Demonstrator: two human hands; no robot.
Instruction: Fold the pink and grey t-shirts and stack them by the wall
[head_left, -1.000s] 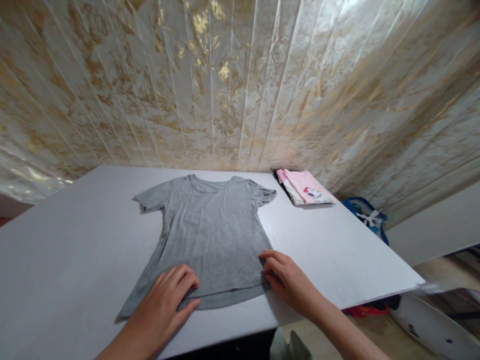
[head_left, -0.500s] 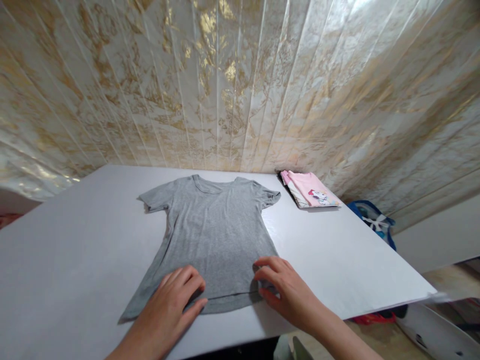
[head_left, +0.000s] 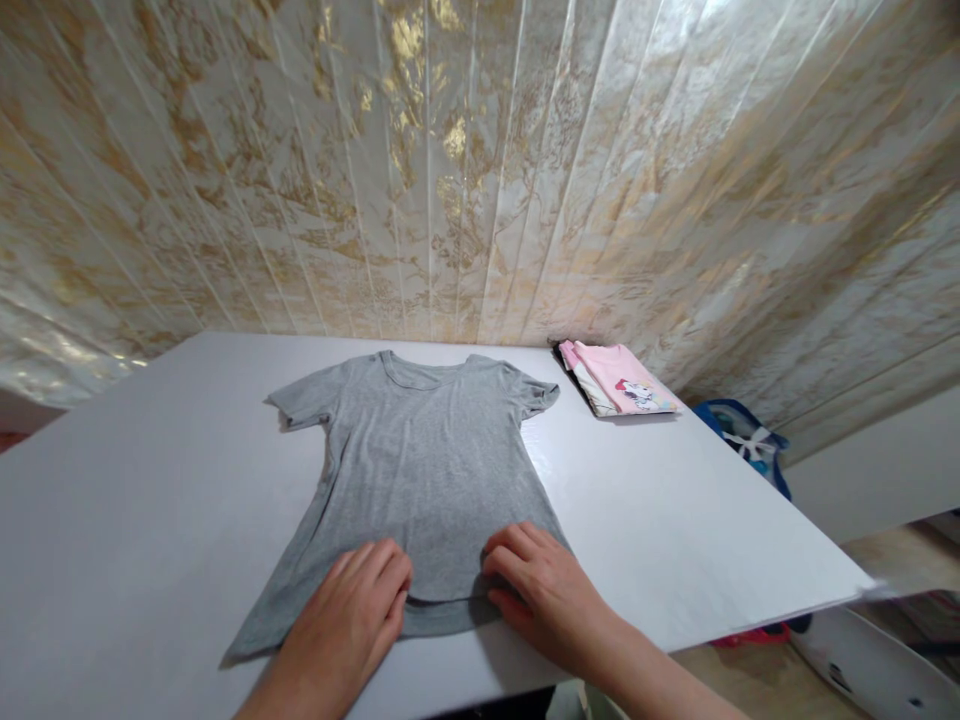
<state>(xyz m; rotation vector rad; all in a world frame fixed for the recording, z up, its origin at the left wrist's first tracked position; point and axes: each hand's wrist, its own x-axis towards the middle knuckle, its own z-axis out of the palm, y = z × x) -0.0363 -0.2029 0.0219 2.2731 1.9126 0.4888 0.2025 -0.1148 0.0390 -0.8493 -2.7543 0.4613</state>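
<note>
A grey t-shirt (head_left: 420, 470) lies spread flat on the white table (head_left: 150, 480), neck toward the wall. My left hand (head_left: 352, 620) rests flat on the shirt's bottom hem, left of centre, with the fingers stretched out. My right hand (head_left: 536, 585) lies on the hem right of centre, fingers spread and slightly bent, pressing the cloth. Neither hand holds anything.
A folded stack of pink and white clothes (head_left: 619, 380) sits at the table's back right corner. A blue bag (head_left: 742, 440) stands on the floor beyond the right edge. A gold-patterned panelled wall (head_left: 480, 170) rises behind the table.
My right hand has slid left along the hem from the shirt's right edge toward the middle. The left hand has stayed on the hem, barely shifting.
</note>
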